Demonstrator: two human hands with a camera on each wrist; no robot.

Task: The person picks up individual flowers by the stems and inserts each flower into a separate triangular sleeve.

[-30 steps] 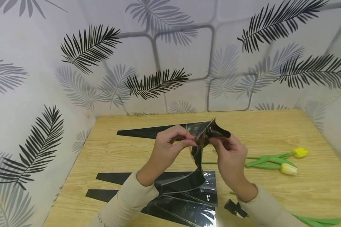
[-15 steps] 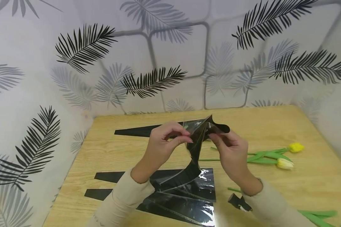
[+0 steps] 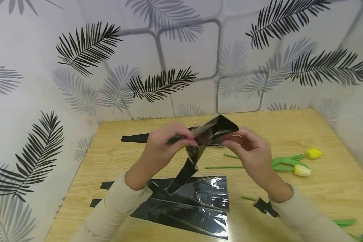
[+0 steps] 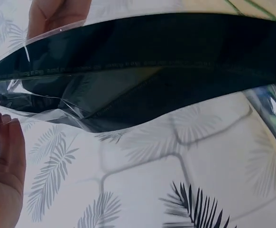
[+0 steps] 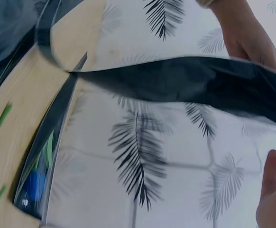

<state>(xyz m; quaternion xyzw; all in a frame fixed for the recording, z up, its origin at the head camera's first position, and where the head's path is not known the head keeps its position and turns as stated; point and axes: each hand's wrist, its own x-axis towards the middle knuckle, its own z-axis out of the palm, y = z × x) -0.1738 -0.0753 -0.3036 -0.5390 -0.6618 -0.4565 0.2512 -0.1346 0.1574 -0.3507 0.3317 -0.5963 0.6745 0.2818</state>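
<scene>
Both hands hold a black-and-clear plastic flower sleeve (image 3: 225, 126) up over the table. In the head view my left hand (image 3: 166, 141) pinches its left edge between thumb and fingers. My right hand (image 3: 251, 148) pinches the opposite edge, below a black flap. The sleeve's narrow black end hangs down between the hands, twisted. Seen from the left wrist, the sleeve (image 4: 128, 45) spreads as a wide band with a clear, wrinkled edge. Across the right wrist view the sleeve (image 5: 176, 78) stretches, with the fingertips' contact partly out of frame.
More black flower sleeves (image 3: 199, 188) lie flat below the hands, and another sleeve (image 3: 134, 138) lies behind them. To the right are a yellow tulip (image 3: 313, 153), a pale yellow tulip (image 3: 301, 170) and a small black object (image 3: 264, 206). A patterned wall (image 3: 193, 90) borders the table.
My hands have moved apart, the left hand leftwards and the right hand slightly right. The sleeve's mouth has widened, and its hanging end has swung and straightened.
</scene>
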